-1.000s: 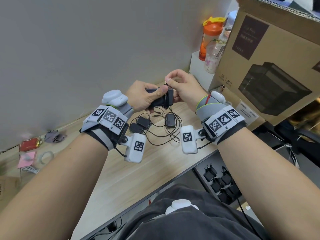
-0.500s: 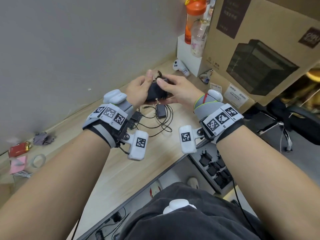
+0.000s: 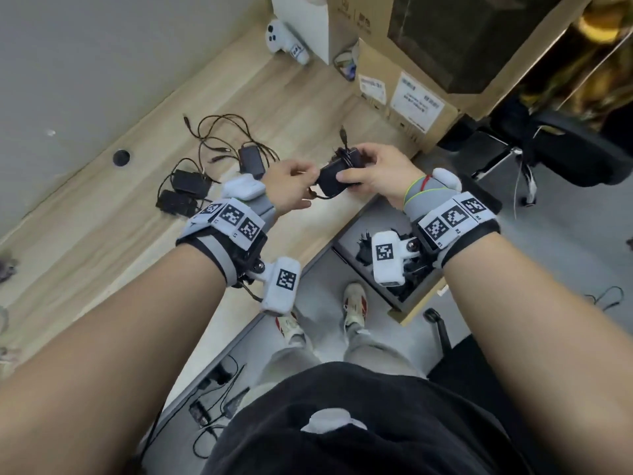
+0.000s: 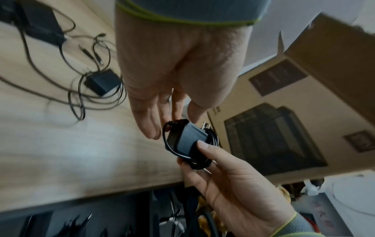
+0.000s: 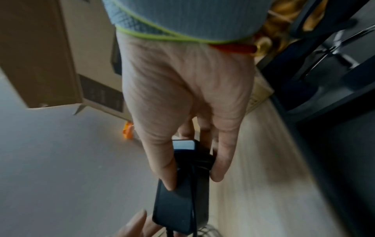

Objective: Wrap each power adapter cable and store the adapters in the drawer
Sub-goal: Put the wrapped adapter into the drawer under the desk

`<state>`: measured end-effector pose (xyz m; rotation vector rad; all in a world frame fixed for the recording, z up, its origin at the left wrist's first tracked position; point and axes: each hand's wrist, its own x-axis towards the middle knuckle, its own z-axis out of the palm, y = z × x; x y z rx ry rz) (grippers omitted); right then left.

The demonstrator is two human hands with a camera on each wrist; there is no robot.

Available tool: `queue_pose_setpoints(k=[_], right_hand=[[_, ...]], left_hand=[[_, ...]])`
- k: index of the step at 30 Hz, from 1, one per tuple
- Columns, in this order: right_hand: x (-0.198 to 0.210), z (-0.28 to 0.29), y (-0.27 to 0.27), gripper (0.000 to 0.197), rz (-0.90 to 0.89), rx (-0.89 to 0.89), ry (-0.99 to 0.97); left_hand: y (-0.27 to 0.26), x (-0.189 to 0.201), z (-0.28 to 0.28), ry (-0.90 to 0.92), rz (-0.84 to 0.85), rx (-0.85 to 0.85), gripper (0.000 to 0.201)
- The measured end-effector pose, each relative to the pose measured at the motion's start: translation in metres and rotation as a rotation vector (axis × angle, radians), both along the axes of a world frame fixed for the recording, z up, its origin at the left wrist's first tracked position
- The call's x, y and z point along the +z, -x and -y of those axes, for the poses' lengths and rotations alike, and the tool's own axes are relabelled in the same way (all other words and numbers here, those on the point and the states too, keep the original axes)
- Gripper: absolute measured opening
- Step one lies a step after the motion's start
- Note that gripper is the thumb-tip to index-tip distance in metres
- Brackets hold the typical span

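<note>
A black power adapter (image 3: 334, 178) with its cable wound round the body hangs in the air over the desk's front edge. My right hand (image 3: 356, 169) grips it, thumb on one face and fingers behind, which the right wrist view confirms on the adapter (image 5: 182, 200). My left hand (image 3: 308, 190) lies at the adapter's left end with fingers nearly straight, its fingertips (image 4: 151, 129) just touching the adapter (image 4: 182, 141). Three more adapters (image 3: 251, 161), (image 3: 190, 181), (image 3: 174, 202) lie on the desk with loose tangled cables (image 3: 219, 132). The open drawer (image 3: 411, 308) below holds several black adapters.
Large cardboard boxes (image 3: 411, 94) stand at the desk's right end, and a white game controller (image 3: 284, 42) lies at the back. A cable hole (image 3: 121, 157) sits near the wall. A black office chair (image 3: 565, 149) stands on the right. My shoes (image 3: 354, 303) are under the desk.
The wrapped adapter has moved right and toward me, to above the desk edge near the drawer. My left hand has loosened from holding it to only touching. The head view has tilted down.
</note>
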<state>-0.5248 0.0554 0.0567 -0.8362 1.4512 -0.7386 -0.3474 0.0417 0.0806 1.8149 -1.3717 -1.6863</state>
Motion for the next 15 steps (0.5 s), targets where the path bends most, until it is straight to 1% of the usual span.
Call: queue_pose_setpoints(k=[2, 4, 7, 8, 12, 15], right_hand=[[-0.021, -0.008, 0.023, 0.035, -0.012, -0.020, -0.061], [-0.043, -0.019, 0.046, 0.039, -0.048, -0.023, -0.126], [-0.077, -0.035, 0.074, 0.036, -0.082, -0.017, -0.193], [-0.086, -0.041, 0.079, 0.036, -0.087, -0.023, -0.217], [-0.146, -0.058, 0.108, 0.031, -0.166, -0.049, -0.328], [-0.177, -0.062, 0.118, 0.033, -0.222, -0.040, -0.375]], left_hand=[[0.021, -0.019, -0.007, -0.054, 0.001, -0.024, 0.027], [0.041, -0.043, -0.015, -0.107, 0.015, -0.087, 0.032], [0.068, -0.079, -0.024, -0.146, 0.033, -0.150, 0.032], [0.073, -0.085, -0.027, -0.150, 0.041, -0.170, 0.032], [0.100, -0.131, -0.038, -0.164, 0.073, -0.268, 0.027], [0.113, -0.158, -0.048, -0.153, 0.111, -0.355, 0.017]])
